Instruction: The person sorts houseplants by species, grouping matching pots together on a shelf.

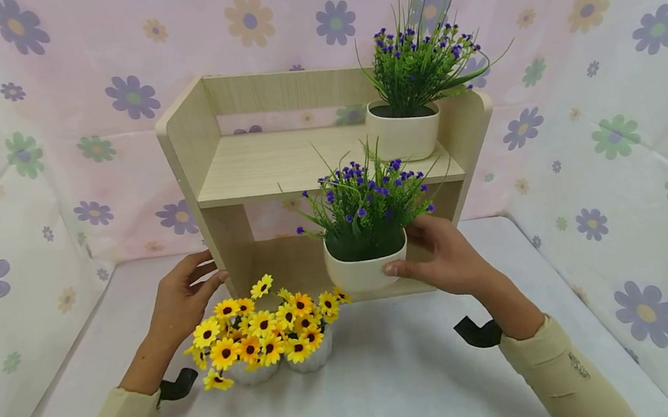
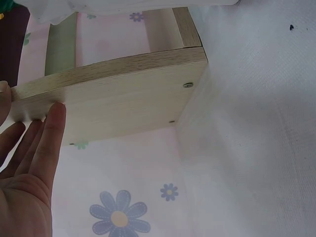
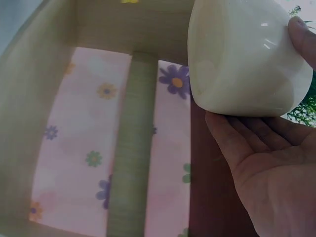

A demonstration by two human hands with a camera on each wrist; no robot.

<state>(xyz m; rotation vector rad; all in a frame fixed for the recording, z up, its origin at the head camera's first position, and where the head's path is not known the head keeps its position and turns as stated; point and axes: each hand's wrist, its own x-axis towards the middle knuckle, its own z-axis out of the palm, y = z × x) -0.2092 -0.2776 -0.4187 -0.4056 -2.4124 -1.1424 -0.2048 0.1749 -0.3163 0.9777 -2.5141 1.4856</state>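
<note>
My right hand (image 1: 446,258) grips a cream pot (image 1: 367,269) with a green plant bearing small purple flowers (image 1: 363,198). The thumb is on its front side and the fingers are behind it. The pot is upright in front of the lower opening of a light wooden shelf (image 1: 343,296). In the right wrist view the fingers (image 3: 232,138) lie against the pot. My left hand (image 1: 181,296) touches the shelf's left side panel (image 2: 133,94), fingertips on its outer face and thumb at its front edge. Nothing else is in that hand.
A second purple-flowered plant (image 1: 405,129) in a cream pot stands at the right of the upper shelf board (image 1: 280,160). Yellow flowers (image 1: 261,325) in white pots (image 1: 313,357) stand on the white table (image 1: 401,378), before the shelf's left front. A flower-patterned cloth (image 1: 188,40) hangs behind.
</note>
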